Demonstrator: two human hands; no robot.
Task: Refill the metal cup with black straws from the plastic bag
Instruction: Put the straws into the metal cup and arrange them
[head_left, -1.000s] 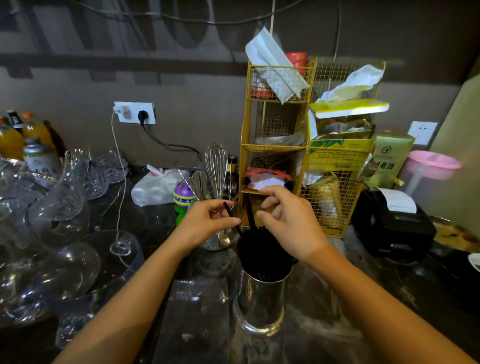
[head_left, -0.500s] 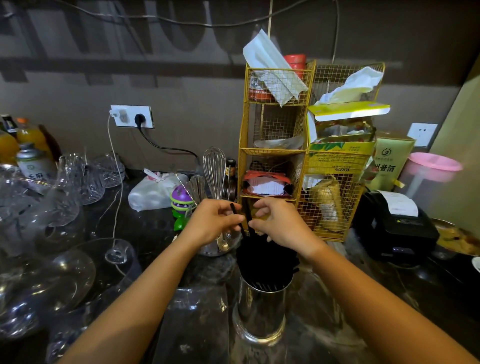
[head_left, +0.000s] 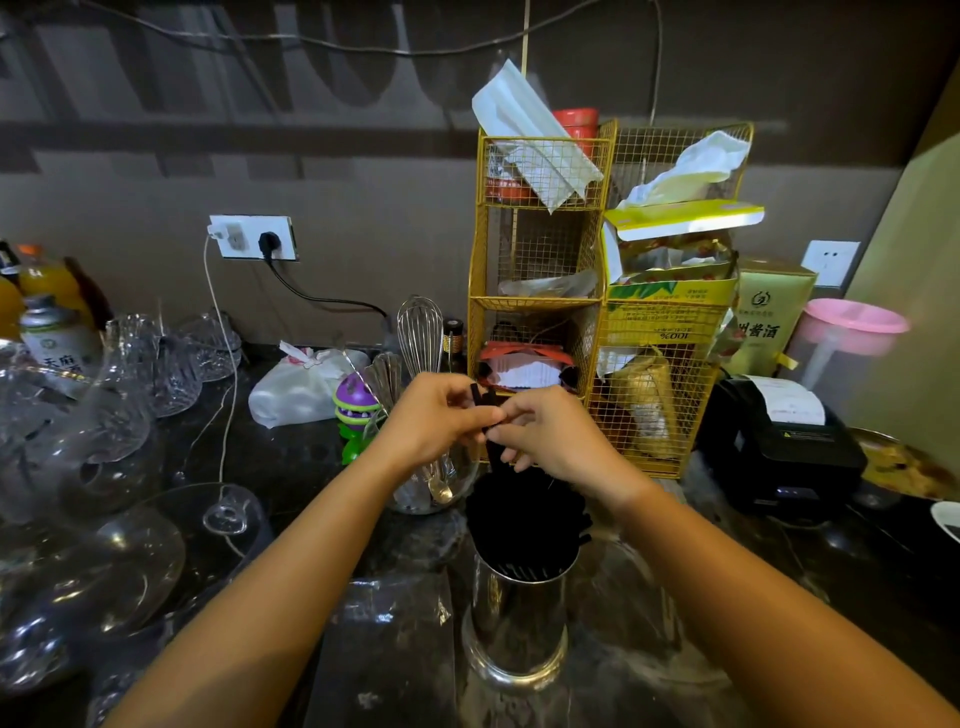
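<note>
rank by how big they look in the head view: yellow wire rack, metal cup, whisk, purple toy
1. yellow wire rack, by far the largest.
2. metal cup, though it stands nearest the camera, which inflates it.
3. whisk, its lower part hidden behind the left hand.
4. purple toy, smallest.

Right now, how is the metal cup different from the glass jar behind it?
The metal cup is opaque, shiny steel, packed with black straws. The glass jar is clear and rounder, holding a whisk and spoons. The cup stands nearer the person. Both stand upright on the dark counter.
</note>
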